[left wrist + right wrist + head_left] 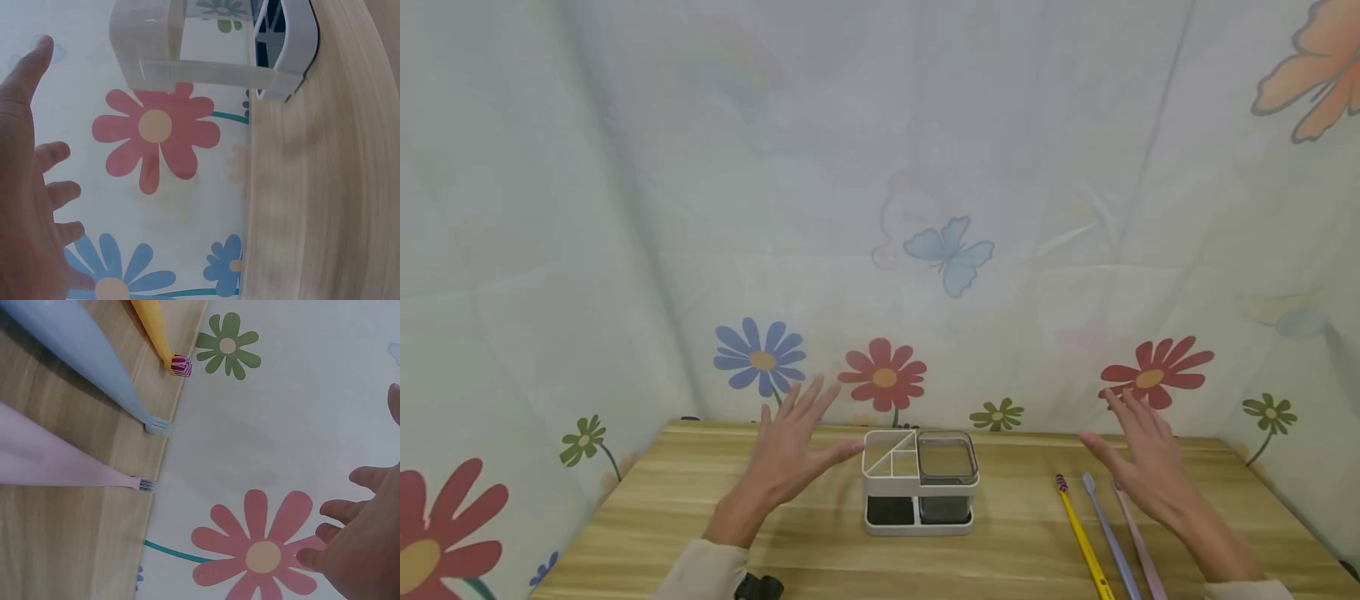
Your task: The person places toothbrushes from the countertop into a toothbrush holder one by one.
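Observation:
A white toothbrush holder (891,483) with divided slots stands mid-table, a grey see-through cup (947,458) set in its right side. My left hand (793,450) hovers left of the holder, fingers spread, its thumb tip overlapping the holder's edge in the head view. Three toothbrushes lie side by side at the right: a yellow toothbrush (1082,537), a blue toothbrush (1111,533) and a pink toothbrush (1138,542). Above and just right of them is my right hand (1153,467), its fingers spread and holding nothing. In the right wrist view its fingers show apart from the brushes.
The wood-grain table (647,517) runs back to a white curtain (820,208) printed with flowers and butterflies, which also encloses the sides. A dark band (758,587) sits at the left wrist.

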Action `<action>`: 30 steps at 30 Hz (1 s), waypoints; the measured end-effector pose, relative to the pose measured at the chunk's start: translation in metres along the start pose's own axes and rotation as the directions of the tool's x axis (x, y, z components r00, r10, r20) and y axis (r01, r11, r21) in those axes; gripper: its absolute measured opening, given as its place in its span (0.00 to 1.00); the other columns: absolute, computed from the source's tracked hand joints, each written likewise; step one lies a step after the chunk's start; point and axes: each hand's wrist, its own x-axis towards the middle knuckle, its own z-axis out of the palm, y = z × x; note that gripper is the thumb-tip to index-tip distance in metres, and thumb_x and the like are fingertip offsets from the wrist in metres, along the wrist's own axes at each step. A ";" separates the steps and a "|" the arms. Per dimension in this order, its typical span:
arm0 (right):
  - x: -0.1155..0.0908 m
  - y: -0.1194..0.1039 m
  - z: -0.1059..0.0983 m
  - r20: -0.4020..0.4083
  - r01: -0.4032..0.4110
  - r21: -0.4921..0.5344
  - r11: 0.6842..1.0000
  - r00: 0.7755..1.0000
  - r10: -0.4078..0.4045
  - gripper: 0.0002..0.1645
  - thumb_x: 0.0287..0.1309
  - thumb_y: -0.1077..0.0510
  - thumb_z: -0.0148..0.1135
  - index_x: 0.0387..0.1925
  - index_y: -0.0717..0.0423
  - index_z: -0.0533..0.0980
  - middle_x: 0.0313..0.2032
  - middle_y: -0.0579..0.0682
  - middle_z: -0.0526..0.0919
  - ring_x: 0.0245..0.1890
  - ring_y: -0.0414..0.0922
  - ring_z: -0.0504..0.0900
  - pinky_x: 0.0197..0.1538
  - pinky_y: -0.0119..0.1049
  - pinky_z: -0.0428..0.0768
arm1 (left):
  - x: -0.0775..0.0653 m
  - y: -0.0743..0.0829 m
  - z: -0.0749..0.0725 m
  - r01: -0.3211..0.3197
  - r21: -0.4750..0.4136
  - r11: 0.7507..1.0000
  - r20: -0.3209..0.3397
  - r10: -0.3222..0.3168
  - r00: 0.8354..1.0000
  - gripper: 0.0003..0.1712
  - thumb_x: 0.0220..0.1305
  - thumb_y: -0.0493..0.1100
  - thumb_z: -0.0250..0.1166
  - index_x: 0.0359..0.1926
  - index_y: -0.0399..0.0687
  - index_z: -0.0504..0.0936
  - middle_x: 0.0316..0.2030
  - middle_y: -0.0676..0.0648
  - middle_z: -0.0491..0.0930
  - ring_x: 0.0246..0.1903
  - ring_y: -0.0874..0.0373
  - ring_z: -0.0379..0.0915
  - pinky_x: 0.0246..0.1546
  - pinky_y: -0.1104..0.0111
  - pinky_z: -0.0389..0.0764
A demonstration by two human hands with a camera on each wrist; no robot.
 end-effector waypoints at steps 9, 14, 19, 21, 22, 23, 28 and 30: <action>-0.002 0.008 -0.003 -0.004 -0.032 0.139 0.990 0.999 0.033 0.44 0.78 0.48 0.57 0.81 0.69 0.54 0.77 0.78 0.54 0.75 0.80 0.50 0.69 0.84 0.45 | 0.000 0.005 0.008 -0.008 -0.169 0.986 0.008 0.010 1.000 0.54 0.62 0.73 0.67 0.83 0.62 0.61 0.83 0.52 0.50 0.82 0.39 0.42 0.72 0.24 0.37; -0.010 0.013 -0.008 0.065 -0.143 0.140 0.980 0.989 0.135 0.47 0.79 0.46 0.58 0.82 0.67 0.51 0.76 0.78 0.53 0.73 0.79 0.53 0.64 0.85 0.57 | 0.001 0.009 0.012 -0.004 -0.268 0.963 0.019 0.009 1.000 0.53 0.60 0.71 0.71 0.82 0.66 0.64 0.82 0.52 0.54 0.81 0.39 0.44 0.73 0.25 0.39; -0.016 0.020 -0.013 0.115 -0.214 0.132 0.968 0.973 0.199 0.50 0.79 0.42 0.58 0.83 0.64 0.48 0.77 0.77 0.53 0.72 0.79 0.56 0.64 0.81 0.65 | 0.003 0.017 0.016 -0.005 -0.352 0.936 0.041 0.021 0.999 0.52 0.59 0.67 0.76 0.81 0.71 0.64 0.81 0.52 0.57 0.81 0.42 0.48 0.72 0.26 0.50; -0.018 0.024 -0.014 0.131 -0.230 0.123 0.965 0.968 0.214 0.52 0.78 0.40 0.58 0.83 0.66 0.47 0.76 0.78 0.54 0.71 0.78 0.59 0.63 0.79 0.67 | 0.004 0.018 0.018 -0.013 -0.381 0.925 0.042 0.031 0.999 0.53 0.58 0.65 0.77 0.81 0.71 0.64 0.81 0.52 0.58 0.80 0.43 0.50 0.72 0.27 0.54; -0.019 0.025 -0.014 0.135 -0.235 0.119 0.965 0.966 0.218 0.52 0.78 0.40 0.59 0.82 0.67 0.48 0.76 0.78 0.55 0.70 0.78 0.60 0.63 0.77 0.69 | 0.004 0.019 0.019 -0.015 -0.400 0.916 0.042 0.035 0.999 0.53 0.57 0.64 0.78 0.81 0.71 0.64 0.81 0.53 0.59 0.80 0.44 0.51 0.72 0.28 0.55; -0.020 0.027 -0.015 0.139 -0.236 0.117 0.965 0.966 0.220 0.52 0.78 0.41 0.59 0.82 0.69 0.49 0.75 0.78 0.57 0.70 0.77 0.62 0.63 0.76 0.70 | 0.004 0.019 0.020 -0.014 -0.416 0.909 0.043 0.035 0.998 0.53 0.57 0.63 0.79 0.81 0.70 0.65 0.81 0.53 0.60 0.80 0.45 0.52 0.72 0.29 0.56; -0.025 0.037 -0.017 0.153 -0.243 0.078 0.967 0.961 0.230 0.49 0.78 0.42 0.61 0.77 0.75 0.55 0.69 0.80 0.65 0.65 0.76 0.70 0.56 0.70 0.81 | 0.000 0.020 0.024 0.018 -0.470 0.882 0.058 0.010 0.998 0.56 0.54 0.61 0.82 0.80 0.63 0.67 0.79 0.53 0.62 0.79 0.46 0.55 0.73 0.33 0.59; -0.027 0.040 -0.018 0.155 -0.243 0.060 0.968 0.960 0.231 0.48 0.77 0.43 0.61 0.76 0.75 0.57 0.67 0.81 0.68 0.63 0.76 0.72 0.54 0.68 0.83 | -0.002 0.020 0.026 0.044 -0.478 0.877 0.076 -0.009 0.997 0.57 0.52 0.62 0.83 0.80 0.63 0.67 0.79 0.53 0.63 0.78 0.45 0.56 0.73 0.34 0.59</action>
